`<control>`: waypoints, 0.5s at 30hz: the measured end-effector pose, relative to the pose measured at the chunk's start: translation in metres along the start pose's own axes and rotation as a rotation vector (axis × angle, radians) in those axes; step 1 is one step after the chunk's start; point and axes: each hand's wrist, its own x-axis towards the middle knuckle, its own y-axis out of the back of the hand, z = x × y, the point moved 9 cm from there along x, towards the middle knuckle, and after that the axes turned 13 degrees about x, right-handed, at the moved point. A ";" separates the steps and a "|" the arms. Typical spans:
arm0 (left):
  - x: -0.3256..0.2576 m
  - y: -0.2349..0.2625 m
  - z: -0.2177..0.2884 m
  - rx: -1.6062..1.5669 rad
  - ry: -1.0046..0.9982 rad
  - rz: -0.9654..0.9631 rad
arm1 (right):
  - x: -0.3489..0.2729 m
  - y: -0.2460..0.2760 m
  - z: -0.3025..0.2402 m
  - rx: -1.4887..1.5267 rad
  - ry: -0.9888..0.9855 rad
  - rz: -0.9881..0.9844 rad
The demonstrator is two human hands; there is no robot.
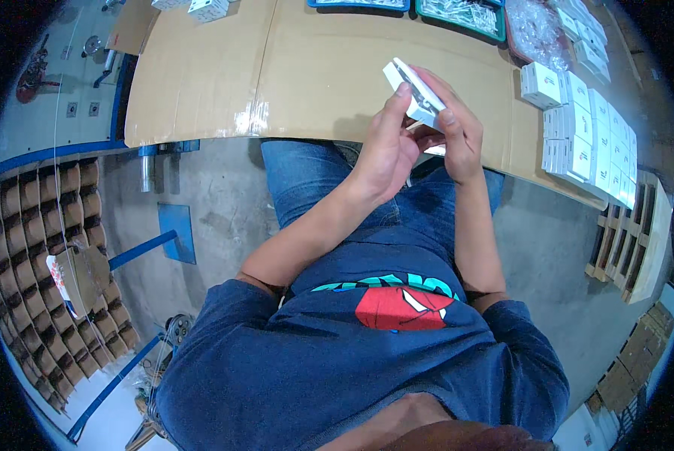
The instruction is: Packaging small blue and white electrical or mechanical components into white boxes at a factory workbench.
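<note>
Just above the near edge of the cardboard-covered table, I hold a small white box [396, 74] between both hands, tilted. A dark gap or dark contents show along the side facing me; I cannot make out what lies inside. My left hand [388, 150] grips its left side, the thumb pressed on the near face. Around the right side, the fingers of my right hand [461, 131] curl behind it, with the thumb at its lower end. Part of the box is hidden by my fingers.
Stacked white boxes [589, 135] line the table's right side. At the far edge stand a blue tray [359, 6] and a green tray [464, 22] of small clear pieces, beside clear plastic bags [536, 34]. A wooden pallet [630, 240] is at right, cardboard dividers [28, 218] at left.
</note>
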 end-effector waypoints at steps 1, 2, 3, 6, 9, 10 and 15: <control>-0.001 0.000 0.001 0.025 -0.010 0.016 | 0.002 -0.002 -0.003 -0.017 0.029 -0.034; -0.001 0.001 0.002 0.050 -0.021 0.031 | 0.004 -0.005 -0.005 -0.034 0.059 -0.067; -0.001 0.001 0.002 0.051 -0.023 0.029 | 0.005 -0.003 -0.003 -0.034 0.061 -0.067; -0.001 0.001 -0.001 -0.014 -0.046 -0.034 | 0.005 0.004 0.003 0.185 0.016 -0.087; 0.003 0.018 0.009 0.289 -0.223 0.081 | 0.006 0.018 0.004 0.046 -0.114 0.018; 0.002 0.019 0.008 0.289 -0.221 0.081 | 0.005 0.019 0.003 0.047 -0.115 0.019; -0.001 0.017 0.010 0.437 -0.310 0.047 | 0.000 0.003 -0.003 0.002 -0.200 -0.102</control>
